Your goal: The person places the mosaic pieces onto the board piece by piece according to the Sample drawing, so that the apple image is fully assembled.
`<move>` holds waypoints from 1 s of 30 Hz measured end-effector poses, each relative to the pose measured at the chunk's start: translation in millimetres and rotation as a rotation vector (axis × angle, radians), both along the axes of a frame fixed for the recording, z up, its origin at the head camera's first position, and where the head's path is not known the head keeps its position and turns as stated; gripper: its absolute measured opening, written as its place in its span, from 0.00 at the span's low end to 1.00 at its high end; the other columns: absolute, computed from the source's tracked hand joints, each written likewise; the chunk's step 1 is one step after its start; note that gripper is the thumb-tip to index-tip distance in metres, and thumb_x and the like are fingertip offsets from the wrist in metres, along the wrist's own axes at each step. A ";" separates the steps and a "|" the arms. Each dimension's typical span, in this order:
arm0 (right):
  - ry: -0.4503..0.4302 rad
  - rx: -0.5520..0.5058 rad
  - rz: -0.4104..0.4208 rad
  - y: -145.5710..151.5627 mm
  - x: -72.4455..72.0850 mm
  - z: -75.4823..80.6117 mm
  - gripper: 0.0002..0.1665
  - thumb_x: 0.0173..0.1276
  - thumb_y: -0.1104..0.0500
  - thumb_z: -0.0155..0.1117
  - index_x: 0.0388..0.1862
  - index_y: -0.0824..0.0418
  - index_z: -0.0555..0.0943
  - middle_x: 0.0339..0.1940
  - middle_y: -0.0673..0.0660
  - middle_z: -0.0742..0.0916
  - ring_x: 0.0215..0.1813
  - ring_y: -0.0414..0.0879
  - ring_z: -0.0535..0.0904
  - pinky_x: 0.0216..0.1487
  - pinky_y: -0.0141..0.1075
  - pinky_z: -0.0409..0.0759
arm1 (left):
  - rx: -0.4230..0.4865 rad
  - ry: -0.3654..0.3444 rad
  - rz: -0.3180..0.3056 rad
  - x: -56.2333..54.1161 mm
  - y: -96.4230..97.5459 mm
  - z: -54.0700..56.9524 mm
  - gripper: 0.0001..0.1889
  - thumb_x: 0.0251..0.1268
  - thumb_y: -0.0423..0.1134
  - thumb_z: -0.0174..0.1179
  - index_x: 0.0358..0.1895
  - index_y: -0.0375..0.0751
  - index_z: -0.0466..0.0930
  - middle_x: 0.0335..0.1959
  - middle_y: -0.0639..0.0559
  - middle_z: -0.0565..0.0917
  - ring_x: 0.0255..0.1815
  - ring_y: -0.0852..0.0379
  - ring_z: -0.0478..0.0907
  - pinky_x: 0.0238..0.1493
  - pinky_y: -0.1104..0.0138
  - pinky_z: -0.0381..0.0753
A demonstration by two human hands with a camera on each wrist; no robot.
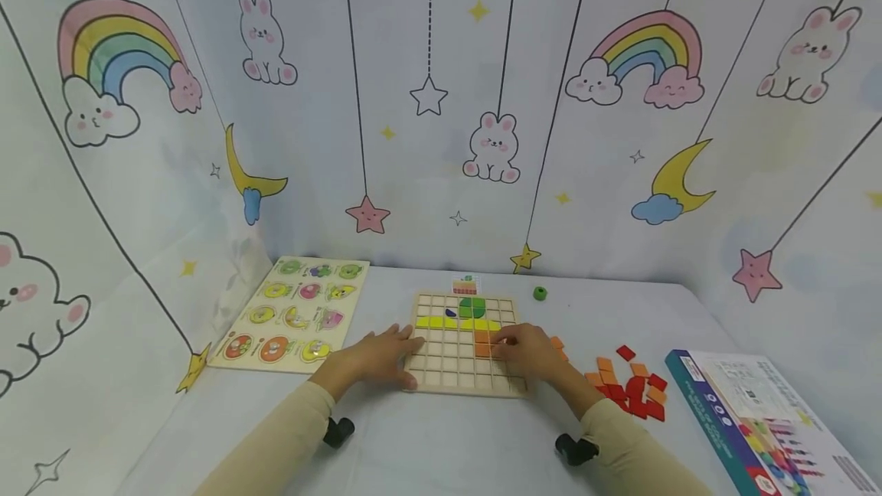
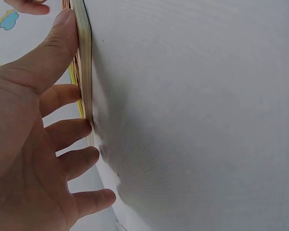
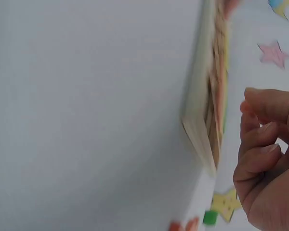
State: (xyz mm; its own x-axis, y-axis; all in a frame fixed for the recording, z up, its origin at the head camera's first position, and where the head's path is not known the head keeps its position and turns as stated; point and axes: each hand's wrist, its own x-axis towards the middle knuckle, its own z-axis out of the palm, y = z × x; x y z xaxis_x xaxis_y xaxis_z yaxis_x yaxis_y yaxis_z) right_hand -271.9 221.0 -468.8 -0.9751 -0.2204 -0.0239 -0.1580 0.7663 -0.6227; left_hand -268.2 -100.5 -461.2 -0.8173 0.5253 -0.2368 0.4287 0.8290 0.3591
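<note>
A wooden grid board (image 1: 441,381) lies on the table. Yellow tiles (image 1: 444,323) form a row on it, with green tiles (image 1: 472,308) and a small dark blue piece (image 1: 451,312) above. A block of orange tiles (image 1: 483,344) fills cells right of the middle. My left hand (image 1: 383,356) rests at the board's left side, fingers spread, thumb along its edge (image 2: 86,72). Over the right part of the board, my right hand (image 1: 532,350) has thumb and index finger pinched on a small orange tile (image 3: 244,107), mostly hidden by the fingertips.
Loose orange and red tiles (image 1: 635,387) lie to the right, beside a box (image 1: 765,412). A fruit puzzle board (image 1: 289,312) is at the left. Behind the grid board are a small pattern card (image 1: 465,285) and a green ring-shaped piece (image 1: 540,293).
</note>
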 end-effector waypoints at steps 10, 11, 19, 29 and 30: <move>-0.173 -0.302 -0.286 89.5 -14.2 2.6 0.25 0.76 0.60 0.59 0.70 0.64 0.75 0.41 0.62 0.81 0.32 0.50 0.73 0.28 0.35 0.73 | 0.010 -0.007 -0.001 0.8 -0.5 0.3 0.43 0.59 0.61 0.70 0.77 0.52 0.67 0.81 0.44 0.59 0.82 0.39 0.52 0.75 0.33 0.53; -0.186 -0.273 -0.286 95.2 -14.2 0.2 0.25 0.76 0.61 0.59 0.70 0.63 0.75 0.42 0.62 0.81 0.35 0.50 0.74 0.30 0.35 0.75 | 0.010 -0.007 -0.002 0.8 -0.5 0.0 0.43 0.59 0.61 0.70 0.77 0.52 0.67 0.81 0.44 0.59 0.82 0.39 0.52 0.75 0.33 0.53; -0.173 -0.011 -0.153 110.7 -15.2 -13.6 0.22 0.75 0.64 0.57 0.65 0.58 0.81 0.55 0.63 0.83 0.52 0.56 0.74 0.49 0.46 0.80 | 0.019 -0.003 -0.008 -0.3 -0.5 -1.6 0.43 0.59 0.61 0.70 0.77 0.50 0.68 0.81 0.43 0.60 0.82 0.38 0.52 0.74 0.32 0.54; -0.144 -0.053 -0.179 106.2 -11.2 -9.9 0.11 0.73 0.59 0.63 0.51 0.61 0.80 0.47 0.59 0.83 0.49 0.54 0.76 0.45 0.43 0.82 | 0.023 -0.013 0.005 2.2 -0.5 2.0 0.43 0.59 0.59 0.71 0.76 0.50 0.68 0.81 0.44 0.60 0.82 0.39 0.52 0.75 0.33 0.52; -0.151 -0.076 -0.193 106.2 -10.9 -10.3 0.11 0.73 0.58 0.63 0.50 0.62 0.79 0.46 0.58 0.82 0.48 0.53 0.76 0.43 0.42 0.81 | 0.022 -0.012 0.006 2.6 -0.3 2.4 0.43 0.58 0.59 0.71 0.76 0.50 0.68 0.81 0.44 0.60 0.82 0.39 0.52 0.75 0.33 0.52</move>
State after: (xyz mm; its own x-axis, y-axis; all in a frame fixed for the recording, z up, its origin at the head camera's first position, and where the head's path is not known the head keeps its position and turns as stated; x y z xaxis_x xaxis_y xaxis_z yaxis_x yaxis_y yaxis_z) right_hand -282.7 327.2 -479.1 -0.9859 -0.0368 -0.1632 0.0864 0.7235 -0.6849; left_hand -265.6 -100.8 -458.8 -0.8174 0.5258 -0.2352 0.4193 0.8231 0.3829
